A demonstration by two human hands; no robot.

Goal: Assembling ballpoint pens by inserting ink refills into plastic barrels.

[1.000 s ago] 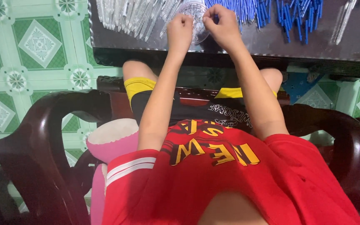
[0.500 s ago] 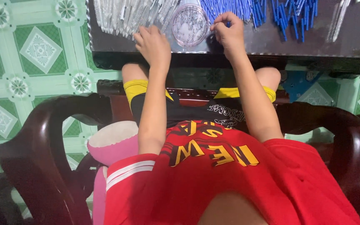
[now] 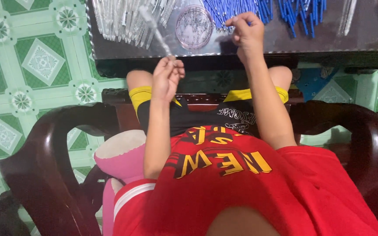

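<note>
The left hand (image 3: 167, 78), flat on the table (image 3: 285, 41) half a second ago, now pinches a clear pen barrel (image 3: 155, 29) lifted off the pile, while the right hand (image 3: 246, 31) closes on a blue refill (image 3: 251, 24) beside the dish (image 3: 194, 26), so assembly seems close.
</note>
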